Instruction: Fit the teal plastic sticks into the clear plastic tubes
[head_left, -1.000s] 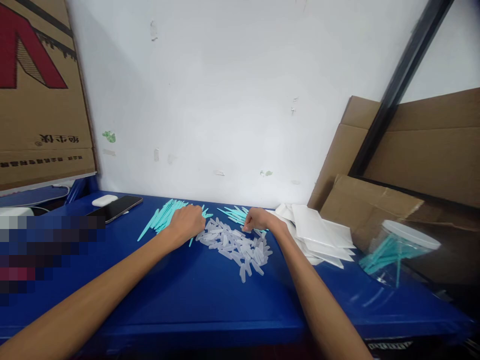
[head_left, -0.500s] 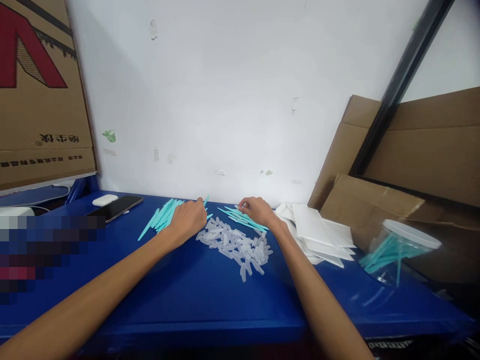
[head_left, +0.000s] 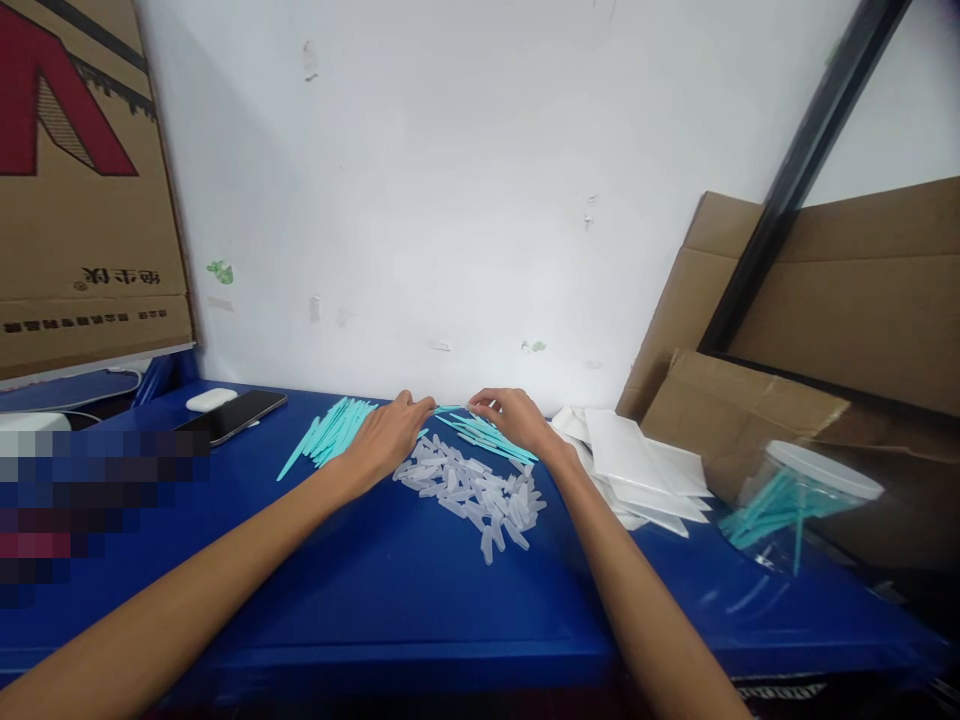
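Note:
Between my hands a thin teal stick [head_left: 448, 408] lies nearly level, its left end pinched in my left hand [head_left: 394, 430]. My right hand [head_left: 514, 415] has its fingertips pressed together at the stick's other end, with something small and pale there. Left of my left hand is a pile of teal sticks [head_left: 330, 432]. A smaller group of teal sticks [head_left: 487, 437] lies under and beside my right hand. In front of both hands spreads a heap of translucent pale caps [head_left: 472, 487].
White packets [head_left: 645, 465] lie right of my right hand. Further right stands a clear jar [head_left: 799, 505] with teal sticks inside. A phone [head_left: 240, 415] and a white case [head_left: 211, 400] are at the left. Cardboard [head_left: 750, 410] leans behind the jar.
The teal stick in my left hand has gone from upright to nearly level and now points at my right hand. My left hand has moved slightly right, and the hands are closer together.

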